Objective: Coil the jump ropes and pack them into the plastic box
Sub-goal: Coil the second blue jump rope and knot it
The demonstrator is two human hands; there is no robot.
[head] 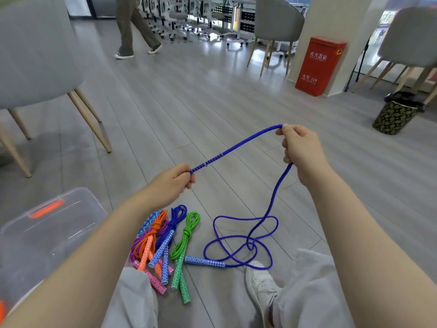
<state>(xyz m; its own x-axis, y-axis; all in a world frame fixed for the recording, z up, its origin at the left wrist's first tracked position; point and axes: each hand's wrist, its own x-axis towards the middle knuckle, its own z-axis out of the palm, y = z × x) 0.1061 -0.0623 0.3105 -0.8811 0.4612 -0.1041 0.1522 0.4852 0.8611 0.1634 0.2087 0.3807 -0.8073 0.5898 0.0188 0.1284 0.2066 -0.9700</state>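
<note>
Left hand (173,183) fingers pinch blue rope (246,142) at its handle end, right hand (300,147) fingers gripping it further along; slack on floor below; lay even loops, keeping tension

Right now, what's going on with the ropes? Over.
Left hand and right hand both grip the loose blue rope. Coiled ropes on floor. Plastic box lidded, not yet packed.

Plastic box (47,233) cut off by the left edge, its far side hidden behind the forearm. Blue rope's upper handle (205,164) mostly concealed inside the left hand (173,183). Bundled ropes (163,245) overlap, partly indistinguishable.
</note>
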